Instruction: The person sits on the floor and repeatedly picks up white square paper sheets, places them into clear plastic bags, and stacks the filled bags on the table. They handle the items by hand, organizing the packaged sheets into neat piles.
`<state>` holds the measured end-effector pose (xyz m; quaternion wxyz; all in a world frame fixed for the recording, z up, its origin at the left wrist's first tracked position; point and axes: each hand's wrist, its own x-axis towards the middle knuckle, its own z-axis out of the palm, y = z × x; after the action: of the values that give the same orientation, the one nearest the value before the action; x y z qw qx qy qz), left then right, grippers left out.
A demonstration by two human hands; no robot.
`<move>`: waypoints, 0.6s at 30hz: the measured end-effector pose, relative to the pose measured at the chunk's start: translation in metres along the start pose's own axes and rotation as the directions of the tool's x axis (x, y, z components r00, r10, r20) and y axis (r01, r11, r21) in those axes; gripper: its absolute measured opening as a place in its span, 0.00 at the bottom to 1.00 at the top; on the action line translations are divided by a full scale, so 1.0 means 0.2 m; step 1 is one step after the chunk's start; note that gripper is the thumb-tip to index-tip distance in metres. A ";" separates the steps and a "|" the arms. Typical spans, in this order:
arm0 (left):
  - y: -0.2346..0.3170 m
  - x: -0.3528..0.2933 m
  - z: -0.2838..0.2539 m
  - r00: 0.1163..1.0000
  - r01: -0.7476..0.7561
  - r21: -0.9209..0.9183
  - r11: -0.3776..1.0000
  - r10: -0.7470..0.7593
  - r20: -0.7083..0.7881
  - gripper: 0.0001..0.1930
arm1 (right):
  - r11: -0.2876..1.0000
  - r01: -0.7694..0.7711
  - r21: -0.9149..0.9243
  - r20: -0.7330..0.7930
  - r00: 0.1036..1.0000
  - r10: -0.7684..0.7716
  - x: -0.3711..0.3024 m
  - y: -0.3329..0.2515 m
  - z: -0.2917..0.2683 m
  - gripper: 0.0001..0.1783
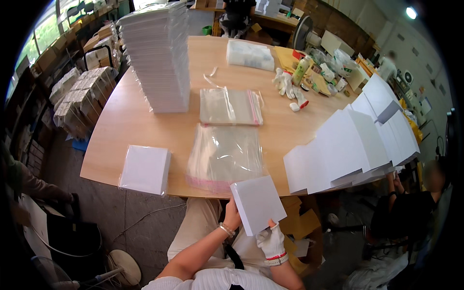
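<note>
Left hand (233, 216) and gloved right hand (271, 240) each keep a closed grip on 1 white stack (257, 204), held over the lap, just below the desk (145, 121) edge. Judged step: squaring it; next, sliding it into the clear bag (224, 154).

- Your left hand (232, 215) and gloved right hand (271, 241) sit below the near edge of the surface (125, 121), gripping a small white stack (257, 204) that blocks the way straight ahead.
- Just past that edge, a flat clear bag (224, 155) lies low; you can pass over it.
- To your left, a wrapped white pack (145, 169) sits at the edge, with bare wood between it and the bag.
- To your right, fanned white sheets (348, 150) close off that side.
- Farther left, a tall white stack (157, 55) walls off the far reach.
- Beyond the bag, a pile of clear bags (230, 106) lies flat, with bare wood around it.
</note>
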<state>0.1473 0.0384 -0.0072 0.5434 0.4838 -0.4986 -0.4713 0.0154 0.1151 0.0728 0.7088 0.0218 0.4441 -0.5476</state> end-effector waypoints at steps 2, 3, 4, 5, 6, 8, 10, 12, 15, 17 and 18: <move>-0.05 -0.07 0.02 0.985 -0.027 0.087 0.996 0.011 0.174 0.05 | 0.999 0.045 -0.029 -0.005 0.999 -0.045 -0.03 0.03 -0.01 0.11; -0.08 -0.12 0.03 0.991 -0.033 0.047 0.998 0.026 0.134 0.05 | 0.997 0.060 -0.046 0.041 0.997 -0.059 -0.03 0.06 -0.02 0.11; -0.12 -0.17 0.04 0.994 -0.052 0.010 0.999 0.050 0.095 0.05 | 0.995 0.082 -0.058 0.097 0.992 -0.076 -0.01 0.08 -0.03 0.11; -0.16 -0.20 0.04 0.996 -0.071 -0.025 0.997 0.073 0.053 0.05 | 0.994 0.091 -0.068 0.096 0.992 -0.084 0.00 0.11 -0.06 0.11; -0.21 -0.22 0.05 0.988 0.153 -0.308 0.939 -0.139 0.068 0.05 | 0.992 0.097 -0.078 0.090 0.992 -0.090 0.01 0.14 -0.10 0.11; -0.30 -0.19 -0.02 0.947 0.298 -0.358 0.885 -0.227 0.226 0.06 | 0.985 0.137 -0.107 0.087 0.988 -0.128 0.00 0.16 -0.10 0.10; -0.40 -0.21 -0.05 0.942 0.277 -0.342 0.898 -0.185 0.279 0.07 | 0.979 0.127 -0.158 0.142 0.984 -0.104 0.03 0.16 -0.10 0.10; -0.42 -0.25 -0.08 0.962 0.166 -0.110 0.980 -0.137 0.237 0.09 | 0.964 0.113 -0.239 0.139 0.987 -0.081 0.06 0.15 -0.09 0.10; -0.34 -0.23 -0.10 0.976 0.058 0.013 0.998 -0.060 0.211 0.11 | 0.934 0.110 -0.340 0.083 0.993 -0.086 0.08 0.10 -0.05 0.10; -0.21 -0.19 -0.13 0.969 -0.137 0.222 0.965 0.084 0.230 0.07 | 0.939 0.135 -0.318 0.088 0.990 -0.113 0.05 0.11 -0.02 0.10; -0.22 -0.20 -0.12 0.985 -0.049 0.059 0.997 0.039 0.170 0.07 | 0.935 0.121 -0.334 0.076 0.992 -0.101 0.07 0.11 -0.02 0.10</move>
<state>0.1669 0.0756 -0.0558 0.4937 0.4479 -0.5682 -0.4824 0.0305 0.1153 0.0514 0.6827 -0.1410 0.5112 -0.5028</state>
